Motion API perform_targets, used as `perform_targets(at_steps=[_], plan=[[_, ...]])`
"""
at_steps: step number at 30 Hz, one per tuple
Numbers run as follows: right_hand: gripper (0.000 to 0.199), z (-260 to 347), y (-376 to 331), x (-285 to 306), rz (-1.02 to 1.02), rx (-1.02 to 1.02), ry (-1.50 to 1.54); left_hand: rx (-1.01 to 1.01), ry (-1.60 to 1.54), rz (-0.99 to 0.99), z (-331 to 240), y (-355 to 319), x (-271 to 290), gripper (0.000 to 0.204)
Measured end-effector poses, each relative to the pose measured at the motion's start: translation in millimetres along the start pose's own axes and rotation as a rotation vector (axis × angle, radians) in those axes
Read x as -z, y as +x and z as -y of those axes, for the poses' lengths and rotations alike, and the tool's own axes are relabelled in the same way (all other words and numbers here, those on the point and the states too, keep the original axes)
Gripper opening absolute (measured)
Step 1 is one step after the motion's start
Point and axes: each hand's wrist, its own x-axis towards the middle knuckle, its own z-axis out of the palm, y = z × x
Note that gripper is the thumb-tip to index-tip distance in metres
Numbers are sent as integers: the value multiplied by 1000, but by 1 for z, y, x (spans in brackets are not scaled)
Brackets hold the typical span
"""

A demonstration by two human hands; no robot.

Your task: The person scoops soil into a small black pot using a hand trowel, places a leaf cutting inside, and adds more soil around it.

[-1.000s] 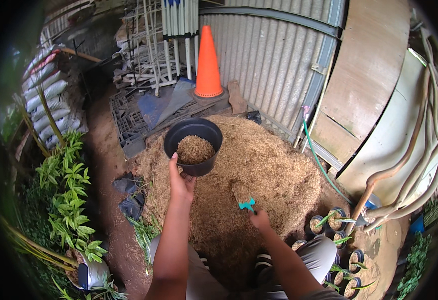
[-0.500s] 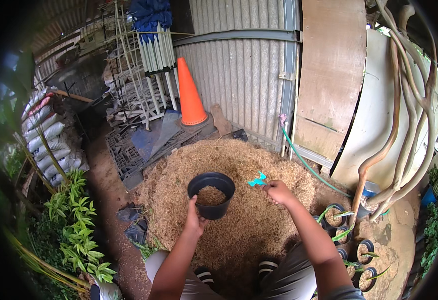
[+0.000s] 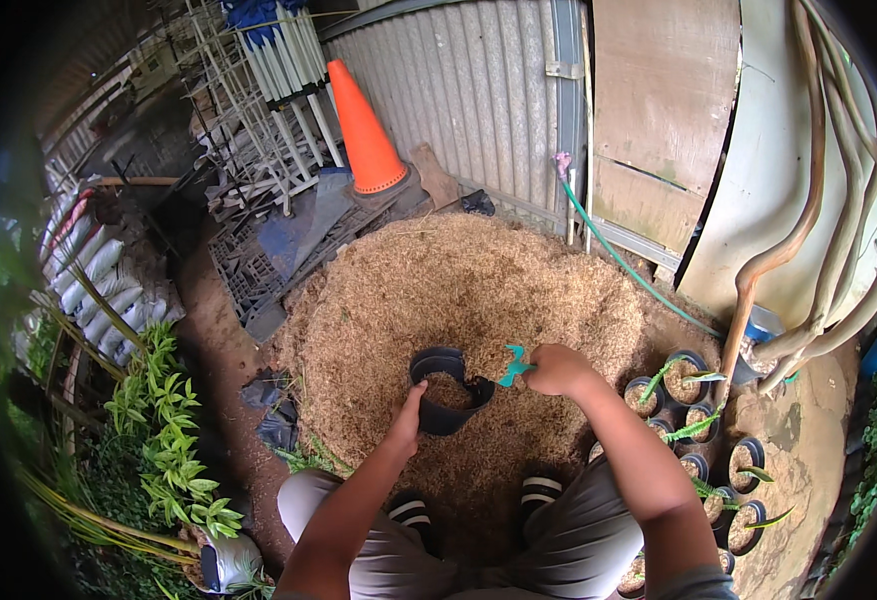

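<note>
My left hand (image 3: 407,418) grips the left side of a black plastic plant pot (image 3: 438,421), thumb at the rim. Loose brown husk-like material (image 3: 446,390) lies inside it. In my closed right hand (image 3: 557,371) is a small teal hand trowel (image 3: 514,366); its front end reaches the pot's right rim, where dark material shows. Exactly where the tip ends I cannot tell. Both hands are over a wide heap of light brown husks (image 3: 438,285), in front of my feet.
Several small black pots with young plants (image 3: 695,424) stand at my right. An orange traffic cone (image 3: 366,135) stands behind the heap, near a green hose (image 3: 613,245). Leafy plants (image 3: 163,430) and stacked white sacks (image 3: 108,275) line the left; twisted trunks (image 3: 793,240) rise at right.
The pot has moved slightly right and the trowel has come down against its right rim. My view has tilted downward, showing more of my legs and the small pots.
</note>
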Motion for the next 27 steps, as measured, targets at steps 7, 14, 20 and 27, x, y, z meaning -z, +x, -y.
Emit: perform_targets(at_steps=[7,14,20,27], plan=[[32,5,-6,1,52,12,-36,-38,61,53,-5,-9,-12,119],[32,-26,-4,25,122,-22,325,-46,25,38,-11,-11,-8,116],[31,-46,10,19,-129,-191,22,-99,-40,0,-11,-10,0,114],[32,-28,-23,28,-265,-121,78,-131,32,-155,-33,-51,-16,112]])
